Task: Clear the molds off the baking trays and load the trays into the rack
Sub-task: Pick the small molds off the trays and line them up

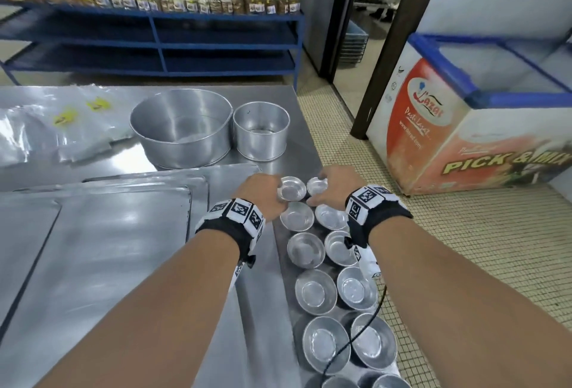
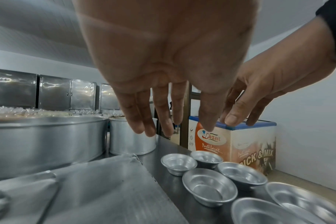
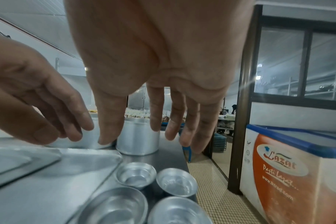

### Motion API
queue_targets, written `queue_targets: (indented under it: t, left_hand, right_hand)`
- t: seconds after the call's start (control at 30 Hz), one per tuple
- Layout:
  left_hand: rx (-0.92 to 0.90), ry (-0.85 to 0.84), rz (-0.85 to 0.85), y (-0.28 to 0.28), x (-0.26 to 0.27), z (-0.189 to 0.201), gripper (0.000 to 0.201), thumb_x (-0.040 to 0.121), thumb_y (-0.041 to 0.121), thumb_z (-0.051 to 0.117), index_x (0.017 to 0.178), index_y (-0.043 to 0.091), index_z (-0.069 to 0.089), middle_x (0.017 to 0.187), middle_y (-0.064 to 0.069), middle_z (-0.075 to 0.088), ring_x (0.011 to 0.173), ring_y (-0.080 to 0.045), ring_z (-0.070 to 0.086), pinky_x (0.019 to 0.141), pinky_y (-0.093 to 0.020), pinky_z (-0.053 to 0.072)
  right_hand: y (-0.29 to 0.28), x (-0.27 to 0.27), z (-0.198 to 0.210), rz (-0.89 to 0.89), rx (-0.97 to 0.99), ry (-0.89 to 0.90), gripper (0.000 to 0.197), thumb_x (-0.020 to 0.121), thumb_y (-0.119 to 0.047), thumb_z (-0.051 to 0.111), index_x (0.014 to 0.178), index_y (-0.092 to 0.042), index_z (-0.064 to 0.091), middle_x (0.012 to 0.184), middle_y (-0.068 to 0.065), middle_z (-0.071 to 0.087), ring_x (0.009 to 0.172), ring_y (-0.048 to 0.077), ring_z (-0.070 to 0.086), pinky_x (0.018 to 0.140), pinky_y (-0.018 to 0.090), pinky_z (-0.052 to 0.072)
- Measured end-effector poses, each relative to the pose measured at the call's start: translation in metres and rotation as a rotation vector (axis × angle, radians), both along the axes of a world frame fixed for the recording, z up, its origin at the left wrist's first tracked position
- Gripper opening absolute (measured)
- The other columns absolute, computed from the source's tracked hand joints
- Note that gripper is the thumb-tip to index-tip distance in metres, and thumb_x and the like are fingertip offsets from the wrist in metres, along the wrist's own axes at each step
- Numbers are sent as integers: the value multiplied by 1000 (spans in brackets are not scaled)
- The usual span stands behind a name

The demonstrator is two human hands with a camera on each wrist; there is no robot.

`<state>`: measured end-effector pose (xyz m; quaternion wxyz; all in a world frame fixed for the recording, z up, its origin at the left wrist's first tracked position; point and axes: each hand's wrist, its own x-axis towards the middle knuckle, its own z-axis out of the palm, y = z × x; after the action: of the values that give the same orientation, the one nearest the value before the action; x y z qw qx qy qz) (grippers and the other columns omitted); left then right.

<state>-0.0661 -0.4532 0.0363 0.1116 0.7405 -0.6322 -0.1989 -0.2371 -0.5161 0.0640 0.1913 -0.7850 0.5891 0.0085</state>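
Two bare hands hovering over small round silver metal molds (image 1: 296,216).
Left hand (image 1: 260,194) and right hand (image 1: 332,184) are hanging with fingers loosely spread, seemingly holding nothing, just above the farthest pair.

The chest freezer (image 1: 458,140) at the right of the frame carries an oval "Lazat" logo, with "Pasti Lazat..." in script below it and a partly blurred web address, "www.lktrad.com" as the right wrist view shows it. Along its front runs "PICK & MIX" in big yellow letters. The labels on the bagged goods (image 1: 173,0) at upper left are too blurred to read.
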Motion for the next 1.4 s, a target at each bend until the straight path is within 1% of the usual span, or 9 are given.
queue_targets:
  t: [0.13,0.27,0.37,0.47,0.53,0.6,0.73,1.0,1.4]
  left_hand:
    - [-25,-15,-45,54,12,29,36,83,33,65,118,24,62,116,-2,65,110,-24,60,92,-38,52]
    - [12,-27,-99,111,27,59,38,86,33,66,120,16,62,117,-3,65,109,-26,61,93,-37,52]
    - [1,-41,-94,158,41,74,46,83,38,67,122,16,61,120,-4,64,110,-25,60,94,-39,51]
    - [-50,-45,-84,203,51,78,49,84,38,66,129,20,57,126,-2,60,116,-23,56,98,-39,49]
    - [-92,-64,-79,233,57,77,46,86,38,65,128,21,57,125,-2,61,116,-24,56,97,-39,49]
    - [-97,-89,-67,263,64,74,45,87,38,62,128,22,56,125,-2,61,118,-25,55,97,-39,48]
    - [-65,-126,-32,317,77,58,47,88,40,60,132,23,54,126,-2,61,119,-25,53,98,-40,47]
    - [-17,-139,60,410,91,27,50,92,39,57,139,23,48,128,0,59,121,-24,49,99,-38,46]
    - [14,-65,263,534,152,2,48,91,42,56,136,25,51,129,3,59,123,-20,49,100,-37,46]
  right_hand:
    - [58,11,35,-24,-19,-3,54,74,-37,82,117,-11,63,111,7,65,102,26,63,87,36,52]
    - [122,26,62,-29,-38,18,40,75,-33,78,108,-13,68,102,5,69,96,25,66,82,34,54]
    - [176,41,75,-41,-26,27,41,72,-36,79,103,-15,64,100,3,65,97,24,62,79,32,50]
    - [219,55,75,-74,-52,18,52,51,-57,77,90,-29,57,102,-2,55,98,23,59,77,36,54]
    - [241,63,70,-44,-48,0,52,53,-58,77,95,-34,59,106,-4,58,97,20,60,75,33,52]
    - [270,72,68,-6,-31,-19,52,67,-46,79,112,-26,61,112,0,59,100,20,60,81,34,52]
    - [321,86,52,37,-11,-83,47,76,-35,77,118,-20,61,114,0,60,100,18,60,83,29,50]
    - [402,107,26,161,59,-105,50,79,-37,74,125,-25,59,128,0,58,111,18,61,94,33,50]
    - [510,171,15,411,24,-51,49,86,-38,66,131,-25,54,128,-2,56,116,18,56,94,33,48]
